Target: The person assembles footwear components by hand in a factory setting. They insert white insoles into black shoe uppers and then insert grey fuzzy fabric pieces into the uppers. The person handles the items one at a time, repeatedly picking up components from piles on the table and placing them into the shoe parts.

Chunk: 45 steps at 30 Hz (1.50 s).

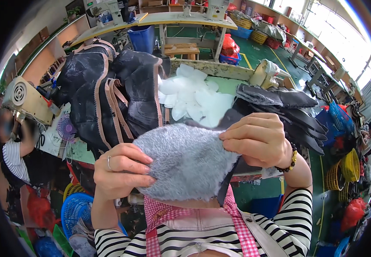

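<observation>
One grey plush piece is being gripped by one left hand and one right hand, its long axis being held crosswise, its pile side being shown.

Pretty cute outfit tbh: pink gingham apron with a pale panel, black-and-white striped top behind it. Above the apron, silvery ring on the left hand, dark-and-yellow bracelet by the right hand.

Glaring windows, probably several, edge a green floor with a pale worktable.
</observation>
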Available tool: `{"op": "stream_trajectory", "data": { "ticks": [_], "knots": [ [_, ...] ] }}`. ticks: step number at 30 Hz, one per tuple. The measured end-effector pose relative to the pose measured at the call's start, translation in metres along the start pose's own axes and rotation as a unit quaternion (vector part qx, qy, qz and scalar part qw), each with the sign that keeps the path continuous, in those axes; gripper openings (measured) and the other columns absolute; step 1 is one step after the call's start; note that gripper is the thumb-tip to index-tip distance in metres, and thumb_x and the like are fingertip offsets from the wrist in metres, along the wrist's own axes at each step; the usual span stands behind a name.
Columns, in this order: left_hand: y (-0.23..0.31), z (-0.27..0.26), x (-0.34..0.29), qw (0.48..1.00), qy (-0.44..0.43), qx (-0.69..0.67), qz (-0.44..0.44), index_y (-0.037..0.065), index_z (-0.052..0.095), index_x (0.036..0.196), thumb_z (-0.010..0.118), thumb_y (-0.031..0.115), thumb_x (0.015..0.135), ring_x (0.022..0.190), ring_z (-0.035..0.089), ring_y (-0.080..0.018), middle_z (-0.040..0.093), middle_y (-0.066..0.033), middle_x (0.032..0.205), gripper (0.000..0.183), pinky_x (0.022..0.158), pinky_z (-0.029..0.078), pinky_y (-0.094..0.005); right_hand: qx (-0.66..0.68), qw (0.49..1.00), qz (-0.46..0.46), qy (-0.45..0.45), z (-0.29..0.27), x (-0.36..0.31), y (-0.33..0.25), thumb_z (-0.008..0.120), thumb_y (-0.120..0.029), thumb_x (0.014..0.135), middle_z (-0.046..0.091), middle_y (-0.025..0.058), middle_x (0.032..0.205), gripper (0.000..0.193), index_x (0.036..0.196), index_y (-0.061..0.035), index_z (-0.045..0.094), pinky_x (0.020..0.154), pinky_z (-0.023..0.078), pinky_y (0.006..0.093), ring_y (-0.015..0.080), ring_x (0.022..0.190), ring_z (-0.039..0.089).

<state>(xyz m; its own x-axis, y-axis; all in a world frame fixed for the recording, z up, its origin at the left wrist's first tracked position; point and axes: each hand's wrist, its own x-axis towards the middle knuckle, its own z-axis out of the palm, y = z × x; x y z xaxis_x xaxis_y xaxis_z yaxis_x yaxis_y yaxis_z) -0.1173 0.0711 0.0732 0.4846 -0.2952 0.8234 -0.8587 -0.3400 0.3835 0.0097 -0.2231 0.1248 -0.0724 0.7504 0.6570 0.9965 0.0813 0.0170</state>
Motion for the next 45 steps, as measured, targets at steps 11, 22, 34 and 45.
{"op": "stream_trajectory", "data": {
  "ticks": [11, 22, 34, 45],
  "knots": [
    [-0.037, 0.0, -0.002, 0.987, 0.117, 0.006, -0.106, -0.001, 0.072, 0.086, 0.071, -0.012, 0.069, 0.085, 0.069, -0.0255, 0.067, -0.0119, 0.085, 0.02, 0.074, 0.055, -0.0316, -0.019, 0.996, 0.086, 0.002, 0.007, 0.017, 0.037, 0.069, -0.002, 0.056, 0.061, 0.0088, 0.073, 0.026, 0.081, -0.0047, 0.063, 0.055, 0.049, 0.0347, 0.0286, 0.064, 0.062],
    [-0.102, 0.03, -0.09, 0.938, -0.282, 0.186, -0.082, 0.007, 0.072, 0.088, 0.062, 0.0, 0.069, 0.11, 0.061, -0.0242, 0.067, -0.0048, 0.099, 0.023, 0.1, 0.046, -0.0468, 0.008, 0.973, 0.084, -0.214, 0.164, -0.1, 0.014, 0.063, -0.011, 0.069, 0.064, 0.0119, 0.101, 0.016, 0.082, -0.0006, 0.061, 0.085, 0.049, 0.035, 0.0259, 0.097, 0.062],
    [-0.03, 0.149, -0.162, 0.913, -0.15, 0.323, -0.197, 0.007, 0.068, 0.106, 0.066, 0.013, 0.074, 0.101, 0.057, -0.0219, 0.057, -0.0081, 0.11, 0.033, 0.091, 0.044, -0.0427, 0.04, 0.959, 0.08, -0.27, 0.192, -0.082, 0.008, 0.065, -0.013, 0.072, 0.062, 0.0141, 0.106, 0.024, 0.093, -0.0004, 0.06, 0.088, 0.049, 0.0378, 0.0274, 0.098, 0.062],
    [-0.018, 0.161, -0.166, 0.877, -0.129, 0.393, -0.245, 0.002, 0.065, 0.112, 0.059, 0.011, 0.078, 0.11, 0.058, -0.0274, 0.058, -0.013, 0.12, 0.036, 0.097, 0.044, -0.0443, 0.194, 0.906, 0.269, -0.265, 0.198, -0.086, 0.014, 0.058, -0.002, 0.082, 0.065, 0.0179, 0.099, 0.017, 0.099, 0.0014, 0.055, 0.071, 0.055, 0.0382, 0.0331, 0.084, 0.066]
  ]
}}
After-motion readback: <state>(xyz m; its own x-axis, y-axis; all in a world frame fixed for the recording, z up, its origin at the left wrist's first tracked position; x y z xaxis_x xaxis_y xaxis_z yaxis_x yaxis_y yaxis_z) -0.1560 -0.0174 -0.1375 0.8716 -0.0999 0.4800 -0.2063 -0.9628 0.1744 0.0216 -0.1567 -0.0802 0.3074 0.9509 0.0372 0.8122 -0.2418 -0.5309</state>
